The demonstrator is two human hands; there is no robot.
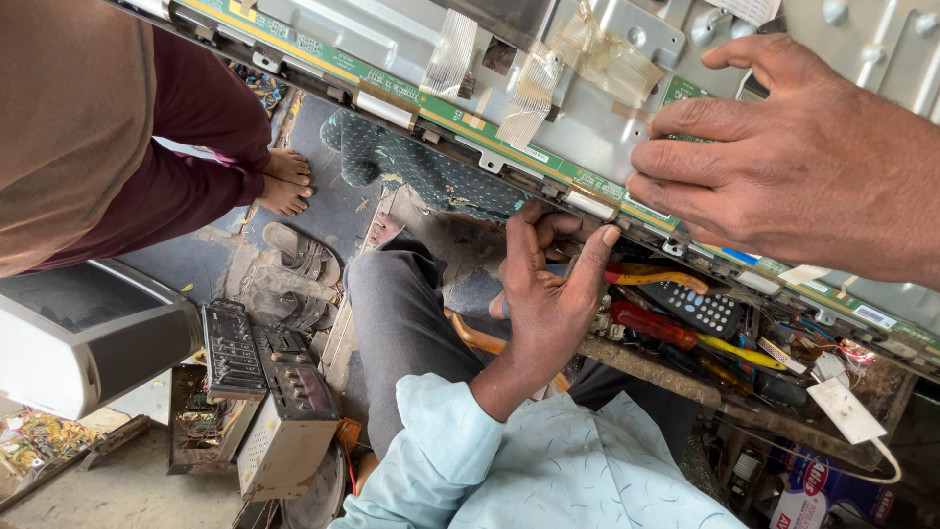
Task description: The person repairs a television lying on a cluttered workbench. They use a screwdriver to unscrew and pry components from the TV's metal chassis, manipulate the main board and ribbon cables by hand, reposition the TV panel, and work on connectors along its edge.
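Where the big metal-backed display panel [587, 118] tilts over the cluttered worktop [666, 367]: green circuit strip [509, 147] along its lower edge, right hand [783, 157] pressed flat and unclenched on it, left hand [548, 284] pinching that edge from below.

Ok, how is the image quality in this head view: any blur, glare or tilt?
Head view: lit by even daylight with soft shadows; the frame is strongly tilted; the left hand and the green circuit strip are sharp; the right hand, close to the lens, looks large and slightly soft; the metal back panel is bright but not blown out.
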